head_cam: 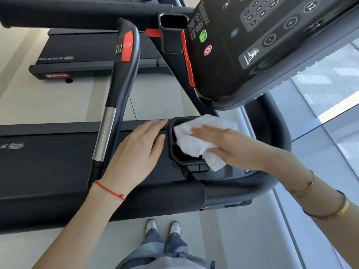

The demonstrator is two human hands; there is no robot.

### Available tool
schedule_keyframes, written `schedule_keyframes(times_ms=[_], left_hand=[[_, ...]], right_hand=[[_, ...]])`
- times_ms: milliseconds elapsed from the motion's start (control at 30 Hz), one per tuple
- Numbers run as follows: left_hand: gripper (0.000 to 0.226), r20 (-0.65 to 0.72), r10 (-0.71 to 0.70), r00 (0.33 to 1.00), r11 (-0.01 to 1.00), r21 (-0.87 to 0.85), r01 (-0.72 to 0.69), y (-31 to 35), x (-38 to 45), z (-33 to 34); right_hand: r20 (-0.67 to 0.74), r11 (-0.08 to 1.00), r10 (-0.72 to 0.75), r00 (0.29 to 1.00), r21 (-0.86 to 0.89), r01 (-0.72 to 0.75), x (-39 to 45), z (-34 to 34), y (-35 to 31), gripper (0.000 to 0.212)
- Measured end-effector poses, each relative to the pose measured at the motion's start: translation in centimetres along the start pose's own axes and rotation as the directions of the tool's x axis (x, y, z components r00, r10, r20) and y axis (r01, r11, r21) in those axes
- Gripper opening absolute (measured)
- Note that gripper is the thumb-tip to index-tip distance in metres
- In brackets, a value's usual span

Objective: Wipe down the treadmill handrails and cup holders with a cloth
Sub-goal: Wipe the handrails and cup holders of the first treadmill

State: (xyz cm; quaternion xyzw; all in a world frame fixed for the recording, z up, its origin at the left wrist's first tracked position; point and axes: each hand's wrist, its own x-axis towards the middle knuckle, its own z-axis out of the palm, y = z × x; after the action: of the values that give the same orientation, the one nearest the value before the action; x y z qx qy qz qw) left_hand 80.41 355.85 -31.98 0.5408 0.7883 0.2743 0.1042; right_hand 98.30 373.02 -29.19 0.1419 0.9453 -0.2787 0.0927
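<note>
white cloth [196, 140], black cup holder [171, 152], red bracelet [108, 190]

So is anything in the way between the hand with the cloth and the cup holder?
Nothing visible. The right hand presses the white cloth straight onto the near cup holder, partly inside it. The left hand rests beside it.

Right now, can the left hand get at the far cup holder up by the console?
Probably yes, with a stretch. The left hand lies open and holds nothing, beside the near cup holder. The far cup holder stands open at the top; only the curved handrail rises beside that path, not across it.
</note>
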Motion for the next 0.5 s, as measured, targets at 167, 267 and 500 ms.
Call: schedule_keyframes(times_ms=[167,267,500], left_hand=[[0.046,0.080,0.082,0.993,0.996,0.016,-0.083,0.8,0.9,0.2],[0.048,0.085,0.081,0.993,0.996,0.017,-0.082,0.7,0.9,0.4],[0.057,0.098,0.079,0.992,0.997,-0.010,-0.078,-0.1,0.2,1.1]], right_hand=[[0.095,0.993,0.091,0.991,-0.083,-0.083,0.9,0.1,-1.1,0.040],[0.198,0.980,0.141,0.970,-0.165,-0.109,3.0,0.2,-1.9,0.037],[0.381,0.932,0.193,0.904,-0.359,-0.048,5.7,0.2,-3.2,0.016]])
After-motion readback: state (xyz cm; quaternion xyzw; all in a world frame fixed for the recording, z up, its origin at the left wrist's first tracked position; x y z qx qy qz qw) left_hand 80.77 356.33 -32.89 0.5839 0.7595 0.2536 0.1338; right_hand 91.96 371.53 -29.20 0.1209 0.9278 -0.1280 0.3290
